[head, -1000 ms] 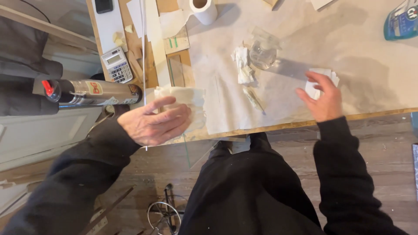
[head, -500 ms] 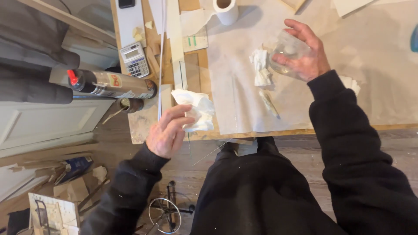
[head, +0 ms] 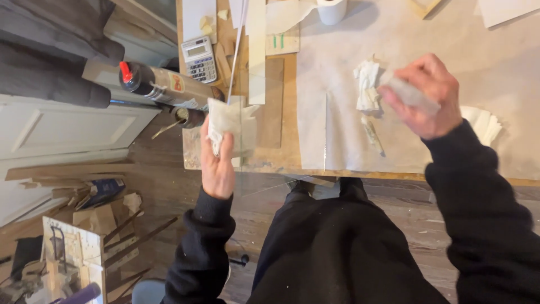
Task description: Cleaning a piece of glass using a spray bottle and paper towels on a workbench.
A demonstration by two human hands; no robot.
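My left hand (head: 217, 163) is at the table's near left corner, pinching a white paper towel (head: 225, 121) between thumb and fingers. Faint straight edges of a clear sheet (head: 325, 132) run beside it and out over the table edge; whether the towel wraps that sheet I cannot tell. My right hand (head: 424, 98) is raised over the paper-covered table top (head: 337, 50), closed on a pale, blurred oblong piece (head: 408, 93). A crumpled white tissue (head: 365, 84) and a small stained stick (head: 372, 135) lie just left of that hand.
A calculator (head: 199, 59), a cartridge tube with a red tip (head: 163, 87) and long white strips (head: 256, 50) lie at the table's left side. A paper roll (head: 332, 10) stands at the back. Folded white paper (head: 482, 124) lies right. Wood scraps (head: 84, 236) cover the floor left.
My left hand went from lying flat on the white towel to gripping and lifting it. My right hand left the folded paper, reached to the clear piece and raised it.
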